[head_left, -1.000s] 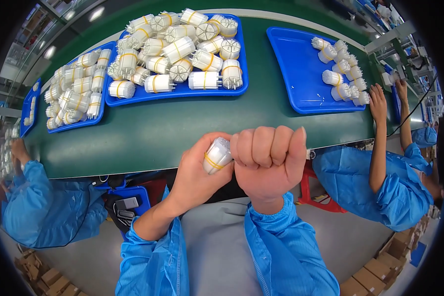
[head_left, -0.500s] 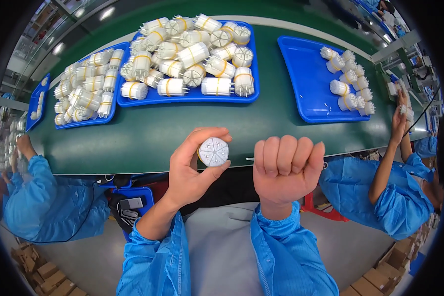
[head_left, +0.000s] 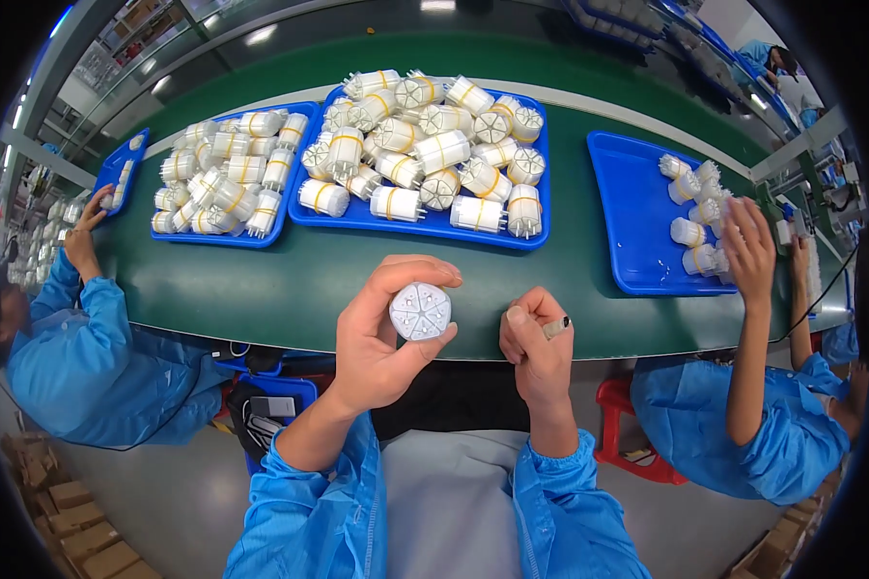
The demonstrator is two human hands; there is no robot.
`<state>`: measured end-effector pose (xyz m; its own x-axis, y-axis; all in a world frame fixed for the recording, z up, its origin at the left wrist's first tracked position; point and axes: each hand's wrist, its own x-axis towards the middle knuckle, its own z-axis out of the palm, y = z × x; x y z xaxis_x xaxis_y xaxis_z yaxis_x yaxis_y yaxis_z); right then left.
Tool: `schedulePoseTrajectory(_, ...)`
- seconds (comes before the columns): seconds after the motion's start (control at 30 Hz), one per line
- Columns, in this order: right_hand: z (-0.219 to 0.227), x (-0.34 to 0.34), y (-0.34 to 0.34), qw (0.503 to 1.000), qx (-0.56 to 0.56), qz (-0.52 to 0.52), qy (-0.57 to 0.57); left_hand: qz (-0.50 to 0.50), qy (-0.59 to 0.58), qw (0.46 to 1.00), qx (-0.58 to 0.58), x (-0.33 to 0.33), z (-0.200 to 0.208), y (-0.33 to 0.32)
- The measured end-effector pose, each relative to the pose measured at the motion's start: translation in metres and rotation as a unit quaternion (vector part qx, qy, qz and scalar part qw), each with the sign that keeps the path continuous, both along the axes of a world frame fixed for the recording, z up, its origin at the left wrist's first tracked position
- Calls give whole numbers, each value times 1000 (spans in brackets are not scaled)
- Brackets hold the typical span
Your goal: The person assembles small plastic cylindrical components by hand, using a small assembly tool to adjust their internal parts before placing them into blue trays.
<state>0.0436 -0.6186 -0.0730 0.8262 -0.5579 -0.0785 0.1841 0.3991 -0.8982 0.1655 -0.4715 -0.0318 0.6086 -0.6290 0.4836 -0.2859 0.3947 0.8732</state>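
My left hand grips a short round cylinder between thumb and fingers. The cylinder's pale grey end faces up, split into wedge-shaped segments with small shiny spots. To its right, apart from it, my right hand is closed round a slim pale tool. A dark end of that tool shows beside the fingers, while the rest is hidden, so its kind is unclear. Both hands are over the near edge of the green table.
Beyond my hands, a blue tray is heaped with white cylinders bound by yellow bands. Another full tray adjoins it on the left. At the right, a co-worker's hand is over a partly filled blue tray. Another co-worker sits at left.
My right hand has turned from a knuckles-up fist, now showing the tool's dark end. The view has shifted. The right co-worker's hand has come over the right tray.
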Motion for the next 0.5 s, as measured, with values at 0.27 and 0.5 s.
schedulePoseTrajectory(0.27, 2, -1, 0, 1000, -17, 17, 0, 5, 156, 988, 18, 5, 2, -1)
schedulePoseTrajectory(0.5, -1, 0, -1, 1000, -8, 23, -15, 68, 153, 984, 68, 69, -3, 3)
